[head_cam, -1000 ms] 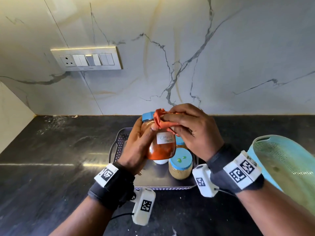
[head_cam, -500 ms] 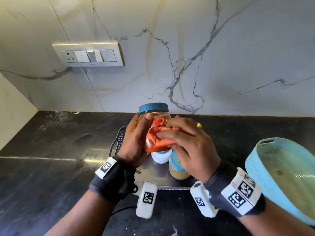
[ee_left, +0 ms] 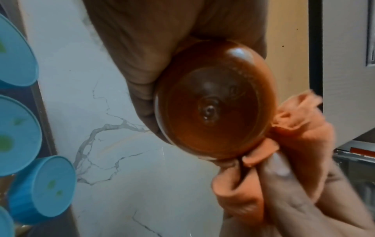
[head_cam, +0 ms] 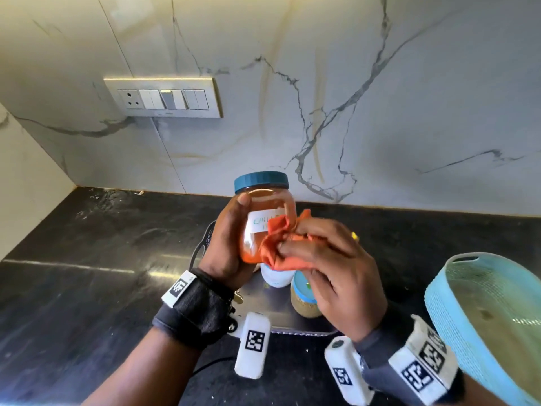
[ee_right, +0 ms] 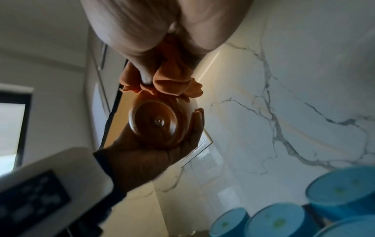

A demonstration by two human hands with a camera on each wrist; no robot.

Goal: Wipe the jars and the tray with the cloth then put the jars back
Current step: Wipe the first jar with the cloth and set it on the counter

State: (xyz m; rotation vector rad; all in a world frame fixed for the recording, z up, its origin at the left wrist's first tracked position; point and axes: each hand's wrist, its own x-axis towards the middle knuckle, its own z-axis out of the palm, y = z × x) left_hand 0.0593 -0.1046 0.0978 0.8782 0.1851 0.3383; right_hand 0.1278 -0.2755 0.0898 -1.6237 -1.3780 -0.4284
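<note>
Orange cloth [head_cam: 278,244], bunched in the right hand [head_cam: 336,273], presses the side of the chilli jar [head_cam: 263,218], which the left hand [head_cam: 225,244] grasps upright above the tray [head_cam: 205,244]. Other blue-lidded jars [head_cam: 303,294] stand on that tray.

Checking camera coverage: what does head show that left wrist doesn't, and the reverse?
Head only: the chilli jar with its dark blue lid and handwritten label, the switch panel, the black counter, the light blue basket.
Left wrist only: the jar's underside, clear of any surface.
Both: the left hand gripping the jar, the right hand pressing the orange cloth against its side, blue-lidded jars below.
</note>
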